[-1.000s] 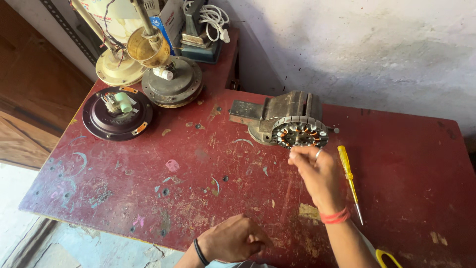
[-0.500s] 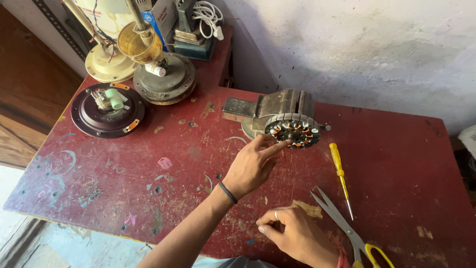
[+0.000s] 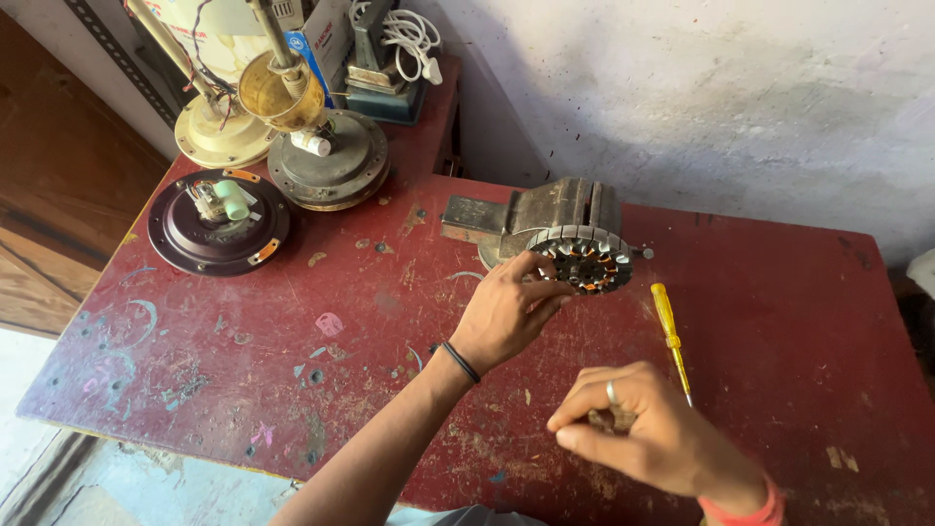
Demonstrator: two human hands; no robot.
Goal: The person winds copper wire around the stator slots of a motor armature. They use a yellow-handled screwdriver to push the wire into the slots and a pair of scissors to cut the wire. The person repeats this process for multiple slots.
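A blue and white box (image 3: 326,54) stands at the red table's (image 3: 292,390) far edge, cut off by the frame, beside three round fan housings. The left hand (image 3: 506,312) pinches the rim of the one stator (image 3: 582,258), gripped in a grey vise (image 3: 555,209). The right hand (image 3: 638,429) curls its fingers together near a yellow screwdriver (image 3: 670,331); anything held is hidden.

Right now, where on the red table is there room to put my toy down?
Bare red tabletop lies between the dark round fan cover and the left hand; more lies right of the yellow screwdriver. The back-left corner is crowded with old fan parts.
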